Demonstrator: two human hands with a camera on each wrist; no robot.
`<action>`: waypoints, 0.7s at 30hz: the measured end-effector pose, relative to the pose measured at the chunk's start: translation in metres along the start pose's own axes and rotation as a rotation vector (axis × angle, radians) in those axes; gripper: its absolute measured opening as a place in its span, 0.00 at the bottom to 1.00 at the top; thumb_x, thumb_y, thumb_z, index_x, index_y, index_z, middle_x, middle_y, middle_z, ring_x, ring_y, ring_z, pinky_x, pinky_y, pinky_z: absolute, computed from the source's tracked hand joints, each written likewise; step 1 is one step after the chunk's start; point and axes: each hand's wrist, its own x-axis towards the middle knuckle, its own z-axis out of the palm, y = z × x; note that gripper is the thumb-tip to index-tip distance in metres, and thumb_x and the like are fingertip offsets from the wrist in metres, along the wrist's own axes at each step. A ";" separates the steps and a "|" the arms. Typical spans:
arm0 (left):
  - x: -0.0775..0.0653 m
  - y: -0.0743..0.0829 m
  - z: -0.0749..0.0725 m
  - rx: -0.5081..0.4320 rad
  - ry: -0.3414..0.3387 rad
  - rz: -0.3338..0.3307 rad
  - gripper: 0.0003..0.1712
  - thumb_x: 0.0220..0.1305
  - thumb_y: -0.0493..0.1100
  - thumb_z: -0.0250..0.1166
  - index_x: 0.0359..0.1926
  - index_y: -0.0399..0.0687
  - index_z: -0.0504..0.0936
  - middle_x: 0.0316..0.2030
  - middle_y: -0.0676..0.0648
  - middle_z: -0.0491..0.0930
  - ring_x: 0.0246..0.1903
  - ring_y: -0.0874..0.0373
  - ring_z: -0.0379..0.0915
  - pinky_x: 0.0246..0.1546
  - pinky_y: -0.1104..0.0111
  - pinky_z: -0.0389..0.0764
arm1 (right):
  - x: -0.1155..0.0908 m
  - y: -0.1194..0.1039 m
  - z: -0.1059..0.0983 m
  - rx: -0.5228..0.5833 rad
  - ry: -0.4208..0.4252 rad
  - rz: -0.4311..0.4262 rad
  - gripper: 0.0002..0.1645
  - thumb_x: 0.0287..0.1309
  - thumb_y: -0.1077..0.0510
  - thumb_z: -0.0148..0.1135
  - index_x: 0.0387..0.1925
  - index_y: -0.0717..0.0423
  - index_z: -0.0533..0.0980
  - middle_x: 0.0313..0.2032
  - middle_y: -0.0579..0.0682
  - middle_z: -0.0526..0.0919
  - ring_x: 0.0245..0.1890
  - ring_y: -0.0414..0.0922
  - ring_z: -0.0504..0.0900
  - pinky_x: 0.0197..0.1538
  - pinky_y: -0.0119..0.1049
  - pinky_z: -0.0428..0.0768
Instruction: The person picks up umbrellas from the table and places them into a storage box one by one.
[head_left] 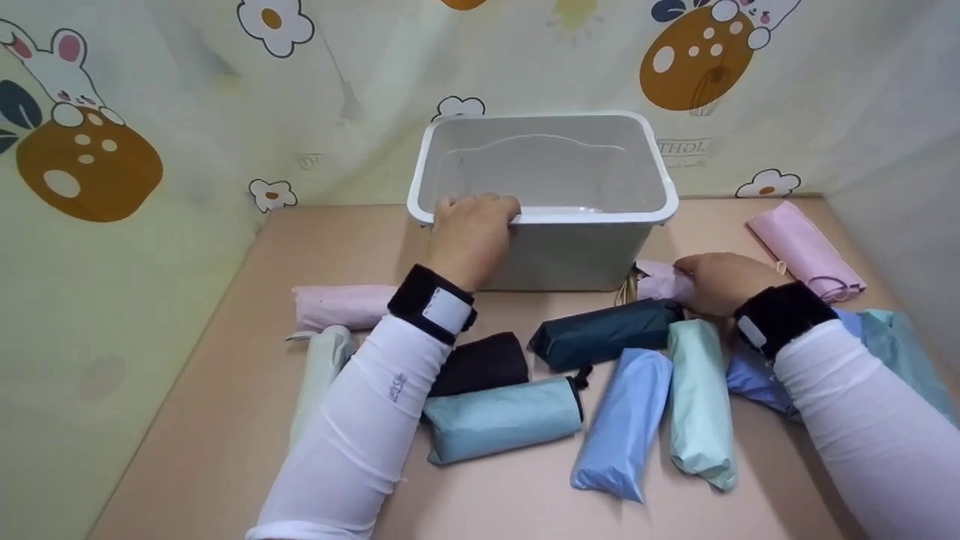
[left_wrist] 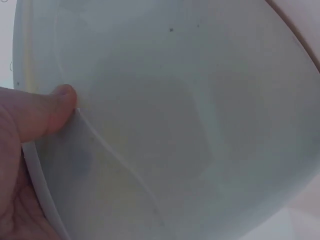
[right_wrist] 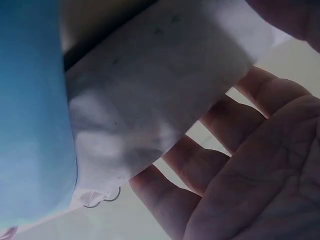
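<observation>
From my end, the printed sheet [head_left: 360, 82] is the widest thing, rising behind the bin and to its sides. Next comes the bench [head_left: 225, 375], carrying everything. The grey-white bin [head_left: 592, 217] stands upright towards the far edge, mouth up. Rolled bundles lie on the near side of the bin: a pale green bundle [head_left: 701, 409] out from its right corner, a blue bundle [head_left: 622, 424] just left of that, a light teal bundle [head_left: 506, 420] straight out from its front, a dark teal bundle [head_left: 600, 335] closer in, and a black bundle [head_left: 487, 364] partly hidden by the left sleeve. A pink bundle [head_left: 806, 251] lies off to the bin's right. I have the left hand [head_left: 474, 236] with its fingers clamped over the bin's near rim, thumb against the wall. The right hand [head_left: 721, 281] is right of the bin, fingers slightly apart, meeting the edge of the lilac packet [head_left: 664, 281]; I can't tell whether they pinch it. That packet sits just beside the bin's near right corner.
</observation>
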 end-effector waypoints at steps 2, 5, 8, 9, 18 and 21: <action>-0.001 -0.004 -0.001 -0.004 -0.013 -0.016 0.06 0.63 0.48 0.57 0.37 0.57 0.79 0.37 0.53 0.82 0.38 0.54 0.74 0.43 0.58 0.62 | 0.001 0.001 0.003 -0.019 0.000 -0.013 0.23 0.52 0.56 0.59 0.51 0.57 0.73 0.38 0.59 0.82 0.36 0.55 0.79 0.45 0.56 0.74; -0.004 -0.015 -0.004 0.010 -0.032 -0.055 0.08 0.60 0.53 0.60 0.35 0.57 0.80 0.35 0.53 0.82 0.38 0.52 0.74 0.47 0.55 0.61 | 0.001 0.001 0.006 -0.050 0.005 -0.017 0.21 0.49 0.57 0.62 0.48 0.56 0.74 0.36 0.58 0.81 0.34 0.56 0.79 0.41 0.56 0.74; -0.006 -0.028 -0.009 0.020 -0.051 -0.093 0.11 0.55 0.57 0.64 0.34 0.58 0.80 0.35 0.53 0.82 0.39 0.51 0.74 0.53 0.51 0.57 | 0.001 0.001 0.007 -0.095 0.020 -0.015 0.22 0.45 0.54 0.66 0.44 0.56 0.75 0.36 0.59 0.81 0.33 0.57 0.78 0.36 0.57 0.74; -0.006 -0.032 -0.010 0.009 -0.059 -0.106 0.11 0.54 0.57 0.65 0.33 0.58 0.80 0.35 0.53 0.82 0.40 0.51 0.74 0.55 0.48 0.55 | 0.000 0.001 0.007 -0.113 0.027 -0.010 0.23 0.43 0.53 0.68 0.44 0.56 0.75 0.36 0.59 0.81 0.33 0.58 0.77 0.35 0.58 0.74; -0.006 -0.043 -0.006 -0.113 -0.059 -0.066 0.07 0.57 0.49 0.64 0.34 0.52 0.81 0.37 0.49 0.81 0.43 0.48 0.70 0.47 0.59 0.70 | 0.007 0.006 0.009 -0.251 0.071 0.024 0.13 0.47 0.61 0.59 0.38 0.60 0.75 0.36 0.61 0.79 0.32 0.60 0.73 0.35 0.57 0.71; -0.006 -0.042 -0.004 -0.106 -0.034 -0.068 0.06 0.56 0.48 0.65 0.32 0.53 0.81 0.35 0.49 0.82 0.41 0.47 0.71 0.45 0.59 0.71 | 0.010 0.006 0.008 -0.259 0.066 0.009 0.14 0.46 0.59 0.61 0.38 0.59 0.75 0.35 0.59 0.79 0.33 0.59 0.73 0.36 0.55 0.71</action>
